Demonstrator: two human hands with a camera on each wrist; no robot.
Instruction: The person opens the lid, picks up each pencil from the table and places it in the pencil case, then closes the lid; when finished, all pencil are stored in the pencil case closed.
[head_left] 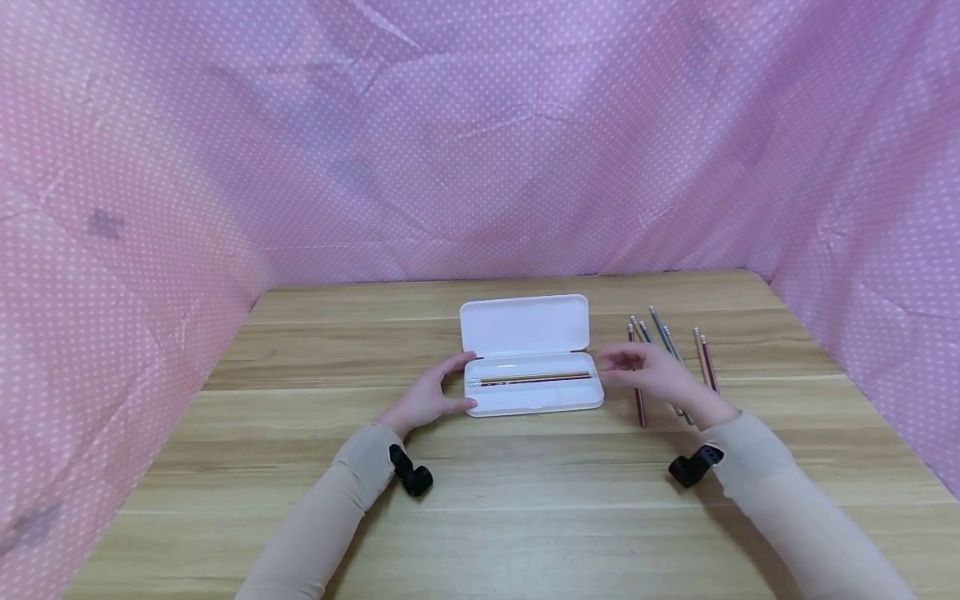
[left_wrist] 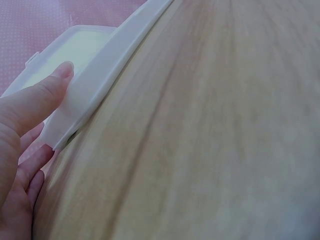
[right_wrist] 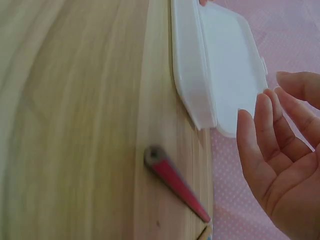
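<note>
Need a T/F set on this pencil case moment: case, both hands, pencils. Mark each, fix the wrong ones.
1. The white pencil case is open. True.
2. The left hand grips the left end of the case. True.
3. The right hand is gripping a pencil. False: it holds nothing, its fingers beside the right end of the case.
4. The pencils inside lie along the length of the case. True.
5. The loose pencils lie left of the case. False: they are on the table to its right.
</note>
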